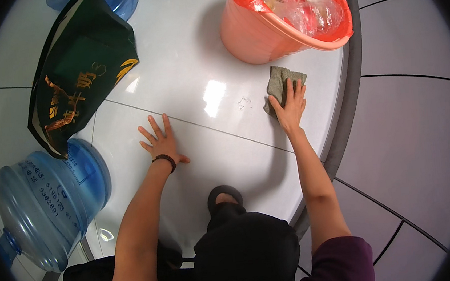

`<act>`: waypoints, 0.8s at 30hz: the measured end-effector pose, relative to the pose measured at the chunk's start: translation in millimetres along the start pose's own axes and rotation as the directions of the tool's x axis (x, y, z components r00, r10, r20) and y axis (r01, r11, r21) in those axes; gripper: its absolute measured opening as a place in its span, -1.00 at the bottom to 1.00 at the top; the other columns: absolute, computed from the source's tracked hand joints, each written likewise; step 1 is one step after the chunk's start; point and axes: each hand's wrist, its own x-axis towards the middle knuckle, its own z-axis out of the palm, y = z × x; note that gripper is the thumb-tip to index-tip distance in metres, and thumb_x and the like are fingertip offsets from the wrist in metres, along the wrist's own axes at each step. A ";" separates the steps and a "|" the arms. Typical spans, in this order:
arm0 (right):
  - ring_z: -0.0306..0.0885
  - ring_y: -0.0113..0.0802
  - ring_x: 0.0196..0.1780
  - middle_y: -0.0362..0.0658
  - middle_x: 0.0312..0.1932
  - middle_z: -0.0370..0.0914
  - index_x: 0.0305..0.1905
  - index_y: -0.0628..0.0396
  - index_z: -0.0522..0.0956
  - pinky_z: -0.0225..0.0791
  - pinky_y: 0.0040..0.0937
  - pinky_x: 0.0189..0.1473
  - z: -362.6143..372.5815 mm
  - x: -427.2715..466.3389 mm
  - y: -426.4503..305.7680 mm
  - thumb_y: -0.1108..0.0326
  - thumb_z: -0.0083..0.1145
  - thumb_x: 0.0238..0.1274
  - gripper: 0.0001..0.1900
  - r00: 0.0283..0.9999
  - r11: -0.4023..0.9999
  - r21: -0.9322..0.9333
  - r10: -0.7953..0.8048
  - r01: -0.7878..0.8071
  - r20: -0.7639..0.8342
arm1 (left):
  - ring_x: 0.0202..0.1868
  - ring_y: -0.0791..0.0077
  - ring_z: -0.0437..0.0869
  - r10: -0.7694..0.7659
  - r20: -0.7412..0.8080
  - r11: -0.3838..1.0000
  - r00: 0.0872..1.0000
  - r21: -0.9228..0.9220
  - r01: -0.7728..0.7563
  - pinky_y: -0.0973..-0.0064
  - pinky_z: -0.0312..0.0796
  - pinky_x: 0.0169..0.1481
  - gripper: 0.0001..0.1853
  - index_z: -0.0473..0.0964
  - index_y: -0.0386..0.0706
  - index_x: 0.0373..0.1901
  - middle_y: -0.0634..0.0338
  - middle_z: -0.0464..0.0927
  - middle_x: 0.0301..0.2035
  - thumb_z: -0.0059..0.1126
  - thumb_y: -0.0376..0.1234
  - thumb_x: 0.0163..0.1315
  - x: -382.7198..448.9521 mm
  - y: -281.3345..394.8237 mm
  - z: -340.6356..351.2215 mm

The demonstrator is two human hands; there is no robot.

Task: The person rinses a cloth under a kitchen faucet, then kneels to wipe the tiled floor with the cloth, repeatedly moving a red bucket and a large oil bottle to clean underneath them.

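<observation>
My right hand (292,108) lies on a folded grey-green cloth (277,84) on the glossy white tile floor (210,158), its fingers spread over the cloth's right part. Whether the fingers grip the cloth or only press on it is hard to tell. Just left of the cloth, small dark marks (244,103) show on the tile. My left hand (162,144) rests on the floor with its fingers spread and nothing in it; a dark beaded bracelet (165,161) circles that wrist.
A pink bucket (246,34) with a red liner and clear plastic waste stands beyond the cloth. At left, a dark green bag (92,43) leans near a large blue water bottle (49,200); more blue plastic (122,3) shows behind. A dark grey strip (339,138) curves along the right.
</observation>
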 end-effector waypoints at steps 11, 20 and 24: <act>0.41 -0.09 0.16 0.02 0.23 0.45 0.22 0.13 0.51 0.30 -0.27 0.23 21.4 -26.8 -33.7 0.52 0.13 0.26 -0.59 0.998 0.927 0.374 -0.037 0.019 0.042 | 0.42 -0.48 -0.63 0.016 -0.027 0.999 1.000 -0.052 -0.017 -0.39 -0.22 0.42 0.69 -0.66 0.03 0.49 -0.23 -0.78 0.41 0.72 -0.07 -0.40 2.9 -2.9 3.9; 0.48 -0.49 -0.12 -0.16 -0.08 0.59 0.19 0.33 0.48 0.38 -0.49 -0.04 -21.2 -30.9 -15.5 0.39 0.03 0.45 -0.67 0.900 0.432 0.850 0.422 -0.302 0.105 | 0.43 -0.52 -0.55 -0.008 -0.004 1.000 1.000 0.029 0.009 -0.35 -0.15 0.44 0.67 -0.69 0.03 0.48 -0.24 -0.72 0.43 0.67 0.04 -0.35 3.7 -2.6 3.3; 0.54 -0.51 -0.21 -0.21 -0.12 0.61 0.12 0.27 0.52 0.45 -0.49 -0.17 -37.0 -33.4 -11.6 0.36 0.02 0.46 -0.73 0.860 0.157 0.919 0.436 -0.363 0.265 | 0.43 -0.52 -0.54 -0.023 -0.015 0.999 1.000 0.045 0.024 -0.34 -0.12 0.43 0.68 -0.69 0.03 0.47 -0.26 -0.70 0.43 0.67 0.05 -0.36 4.6 -1.6 4.4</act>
